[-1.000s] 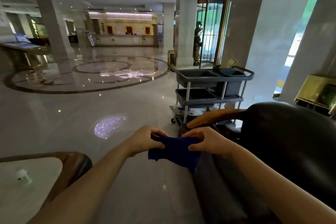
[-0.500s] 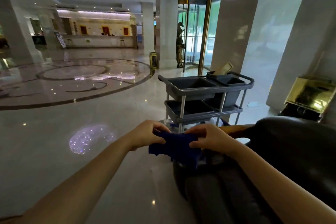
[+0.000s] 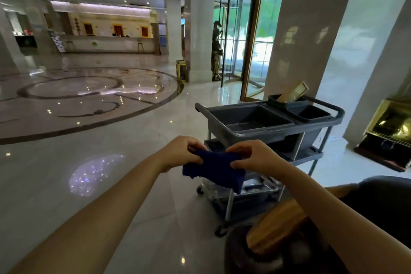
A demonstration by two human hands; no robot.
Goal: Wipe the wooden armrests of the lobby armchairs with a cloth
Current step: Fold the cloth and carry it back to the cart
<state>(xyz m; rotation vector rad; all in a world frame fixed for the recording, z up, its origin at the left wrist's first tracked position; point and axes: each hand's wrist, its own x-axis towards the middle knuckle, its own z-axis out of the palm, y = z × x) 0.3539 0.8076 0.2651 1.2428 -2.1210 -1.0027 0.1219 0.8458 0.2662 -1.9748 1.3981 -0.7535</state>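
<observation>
Lobby floor (image 3: 66, 184) below; cloth (image 3: 214, 168) stretched between left hand (image 3: 181, 153) and right hand (image 3: 255, 158).

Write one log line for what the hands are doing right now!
left hand: gripping blue cloth | right hand: gripping cloth | cloth: held up, off wooden armrest | wiping: not started | grey cart: behind hands

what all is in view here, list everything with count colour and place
cloth: 1, dark blue, held up between both hands
wooden armrest: 1, brown, lower right
armchair: 1, black, right edge
service cart: 1, grey, behind the hands
statue: 1, dark, by the revolving door
revolving door: 1, gold-framed glass, centre back
reception desk: 1, pale, far left back
left hand: 1, grips the cloth
right hand: 1, grips the cloth
</observation>
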